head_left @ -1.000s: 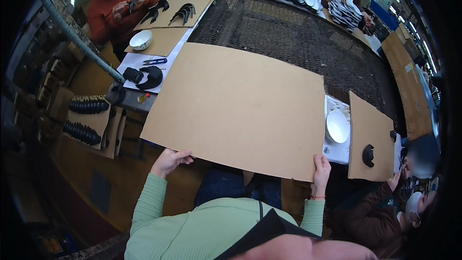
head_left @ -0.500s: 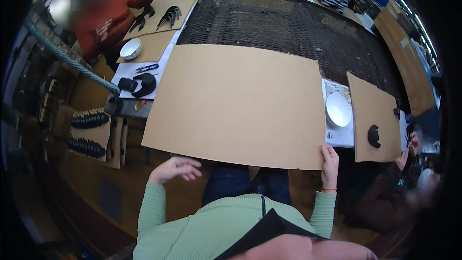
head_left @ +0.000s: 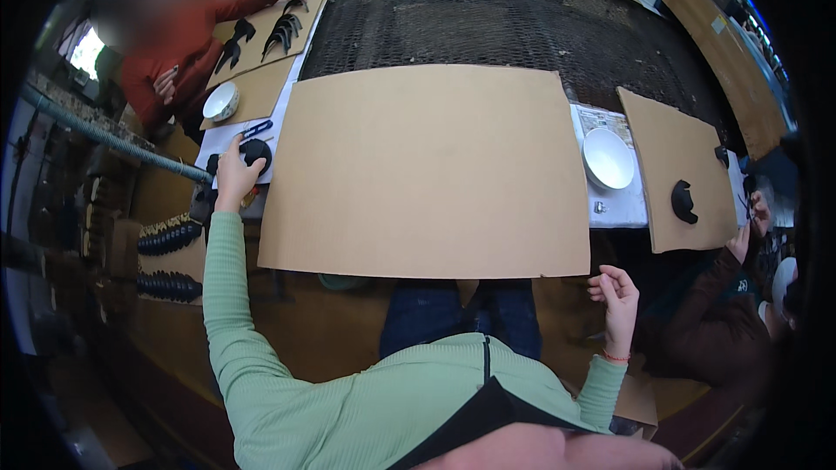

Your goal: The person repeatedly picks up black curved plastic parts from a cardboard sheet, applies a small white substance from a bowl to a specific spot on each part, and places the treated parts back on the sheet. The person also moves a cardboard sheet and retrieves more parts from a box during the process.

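Observation:
A large tan cardboard sheet [head_left: 427, 174] lies flat in front of me on the work surface. My left hand [head_left: 236, 176] reaches past its left edge, thumb and fingers apart, over several black curved pieces [head_left: 259, 153]. Part of these pieces is hidden behind the hand. Just beyond the fingertips lie blue-handled thread snips [head_left: 256, 130]. My right hand [head_left: 616, 298] hovers off the sheet's near right corner, fingers loosely bent and holding nothing.
Right of the sheet stands a white bowl [head_left: 608, 159] beside another cardboard sheet [head_left: 675, 157] bearing a black curved piece [head_left: 684, 201]. Dark mesh [head_left: 488, 26] covers the area beyond. A patterned bowl [head_left: 221, 102] sits near a red-sleeved person at left; another person works at right.
My left hand has moved from below the cardboard's near edge up to the black pieces at left. My right hand has let go of the sheet's corner and drawn back slightly.

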The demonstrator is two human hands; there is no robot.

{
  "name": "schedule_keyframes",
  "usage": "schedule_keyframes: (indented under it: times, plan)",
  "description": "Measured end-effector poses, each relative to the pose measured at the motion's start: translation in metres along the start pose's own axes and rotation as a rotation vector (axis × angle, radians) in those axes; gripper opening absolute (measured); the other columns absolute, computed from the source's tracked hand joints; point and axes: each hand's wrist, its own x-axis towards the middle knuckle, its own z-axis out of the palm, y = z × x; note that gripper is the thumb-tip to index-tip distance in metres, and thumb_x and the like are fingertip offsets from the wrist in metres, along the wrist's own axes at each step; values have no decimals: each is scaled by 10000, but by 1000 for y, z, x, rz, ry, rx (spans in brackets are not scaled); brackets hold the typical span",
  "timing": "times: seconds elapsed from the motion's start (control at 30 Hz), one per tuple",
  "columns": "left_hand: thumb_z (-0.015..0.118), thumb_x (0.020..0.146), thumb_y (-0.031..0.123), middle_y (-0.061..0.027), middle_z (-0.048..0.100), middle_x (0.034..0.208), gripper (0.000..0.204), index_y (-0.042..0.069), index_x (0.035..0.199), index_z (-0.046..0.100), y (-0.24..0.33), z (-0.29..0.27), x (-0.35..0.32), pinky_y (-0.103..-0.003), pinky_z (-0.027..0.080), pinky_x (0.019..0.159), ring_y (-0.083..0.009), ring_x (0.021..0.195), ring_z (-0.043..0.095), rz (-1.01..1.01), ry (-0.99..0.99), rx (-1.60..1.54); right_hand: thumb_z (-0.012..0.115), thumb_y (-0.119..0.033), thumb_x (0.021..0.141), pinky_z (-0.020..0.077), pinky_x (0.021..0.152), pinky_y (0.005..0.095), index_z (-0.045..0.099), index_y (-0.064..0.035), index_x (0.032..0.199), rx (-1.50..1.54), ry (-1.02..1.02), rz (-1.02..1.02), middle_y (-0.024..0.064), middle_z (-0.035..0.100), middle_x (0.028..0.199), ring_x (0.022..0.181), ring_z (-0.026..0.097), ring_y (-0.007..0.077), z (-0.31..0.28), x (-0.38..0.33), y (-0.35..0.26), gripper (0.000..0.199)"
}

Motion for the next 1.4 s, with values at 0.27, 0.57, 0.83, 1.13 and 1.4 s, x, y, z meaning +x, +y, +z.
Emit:
schedule_keyframes:
  times: [0.27,0.57,0.83,1.13,1.4]
  plan:
    - [722,707,243,-190,608,1116,652,80,1285,467,-11,53,26,-484,430,910,-346,1081,562,-145,35,104,574,-106,911,467,625,199,599,13,1031,38,73,-16,59,658,812,686,593,81,-8,-13,7,171]
    - [696,728,159,-152,630,1093,534,102,1222,503,43,8,-15,-469,349,903,-296,1074,573,77,335,-277,560,-104,924,479,654,202,599,-3,1009,210,185,-124,48,646,812,698,591,81,-5,-7,0,138]
    - [636,651,-60,-16,649,1101,491,128,1102,590,150,-46,-108,-467,165,1088,-213,1111,582,930,143,-402,544,-90,932,484,676,201,586,-4,1022,275,175,-177,54,637,823,710,588,83,5,0,-6,132]
    - [696,757,95,47,687,978,198,212,912,654,212,-47,-154,-496,164,1090,-158,1022,623,1273,96,-586,554,-79,920,482,682,212,597,8,1010,303,258,-219,62,651,817,709,594,93,-17,-17,-5,133]
    - [718,743,109,66,684,968,230,242,915,645,228,-71,-165,-529,172,1098,-141,999,623,1435,150,-581,553,-80,920,478,686,214,596,8,1014,301,357,-227,61,653,824,715,592,93,-37,-36,2,135]
